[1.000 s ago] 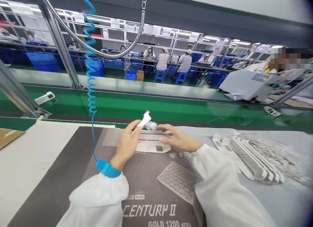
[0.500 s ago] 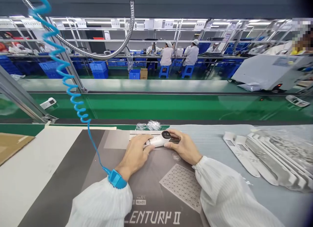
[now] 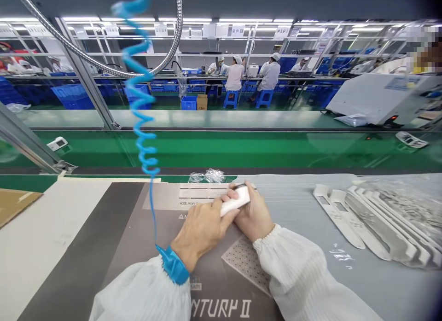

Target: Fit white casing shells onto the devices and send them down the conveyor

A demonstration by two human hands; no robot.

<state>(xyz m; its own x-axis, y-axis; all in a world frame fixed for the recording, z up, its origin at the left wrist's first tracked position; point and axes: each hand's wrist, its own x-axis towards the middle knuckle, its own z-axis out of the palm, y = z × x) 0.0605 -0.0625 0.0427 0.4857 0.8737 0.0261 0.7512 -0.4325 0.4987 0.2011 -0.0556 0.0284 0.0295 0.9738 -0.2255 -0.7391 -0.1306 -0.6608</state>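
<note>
A small white handheld device (image 3: 236,201) with a dark end is held in the air over the printed dark cardboard (image 3: 138,265). Fingers of my left hand (image 3: 203,226) close round its lower left end. My right hand (image 3: 255,215) wraps its upper right end, with fingertips curled over the near side. Part of the casing is hidden behind the fingers. Round my left wrist sits a blue wrist strap (image 3: 175,264), tied to a coiled blue cord (image 3: 143,123) hanging from above.
Several white plastic shells (image 3: 376,224) lie stacked at right on a grey foam sheet (image 3: 304,206). Crumpled clear plastic (image 3: 212,175) rests beyond my hands. On the green belt are a white device (image 3: 57,143) and a white shell (image 3: 411,139). Co-workers sit far behind.
Both hands have turned the white device, tilting it steeper and hiding its dark face. My right hand has closed further round it. The coiled cord has swung right.
</note>
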